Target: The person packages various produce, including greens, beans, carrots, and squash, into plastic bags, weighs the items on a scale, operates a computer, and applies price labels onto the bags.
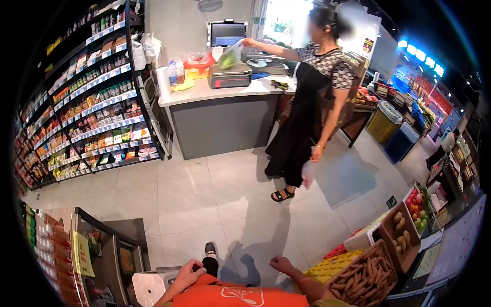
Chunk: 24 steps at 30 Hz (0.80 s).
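Note:
My left hand [190,271] is near the bottom of the head view, in front of my orange apron [204,294]. Its fingers curl in towards the thumb, and nothing shows in them. A white plastic stool [147,290] stands just beside it. On the other side, my right hand [281,264] hangs loosely closed over the floor, with nothing visible in it. Closest to that hand are a yellow patterned cloth [335,266] and a basket [384,247] of long brown roots. Neither hand touches any goods.
Ahead, a person [307,82] holds a plastic bag of green vegetables [230,59] over a scale [230,77] on the counter [220,125]. Another bag [308,174] hangs from their other hand. Tall shelves [97,97] line the left; a shelf rack [84,250] stands nearer.

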Each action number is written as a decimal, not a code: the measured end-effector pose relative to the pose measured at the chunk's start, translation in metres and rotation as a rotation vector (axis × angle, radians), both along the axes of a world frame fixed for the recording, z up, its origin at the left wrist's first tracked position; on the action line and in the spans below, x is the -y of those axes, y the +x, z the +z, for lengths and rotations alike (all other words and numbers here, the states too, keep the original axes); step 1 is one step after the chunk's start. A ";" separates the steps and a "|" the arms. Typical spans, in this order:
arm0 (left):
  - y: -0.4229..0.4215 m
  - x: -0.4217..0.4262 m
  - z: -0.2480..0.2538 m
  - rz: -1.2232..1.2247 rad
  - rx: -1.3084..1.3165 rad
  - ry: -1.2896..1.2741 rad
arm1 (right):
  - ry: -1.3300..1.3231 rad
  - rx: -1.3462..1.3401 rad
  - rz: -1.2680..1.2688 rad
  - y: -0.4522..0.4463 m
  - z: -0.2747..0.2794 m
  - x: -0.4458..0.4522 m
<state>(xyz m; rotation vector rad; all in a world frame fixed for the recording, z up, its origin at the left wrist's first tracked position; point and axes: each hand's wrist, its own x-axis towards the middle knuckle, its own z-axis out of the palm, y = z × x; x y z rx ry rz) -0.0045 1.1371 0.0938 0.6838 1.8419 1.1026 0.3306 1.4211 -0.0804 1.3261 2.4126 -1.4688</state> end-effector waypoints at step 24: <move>-0.434 -0.491 0.034 -0.015 -0.171 -0.032 | 0.009 0.227 0.240 -0.426 0.042 -0.424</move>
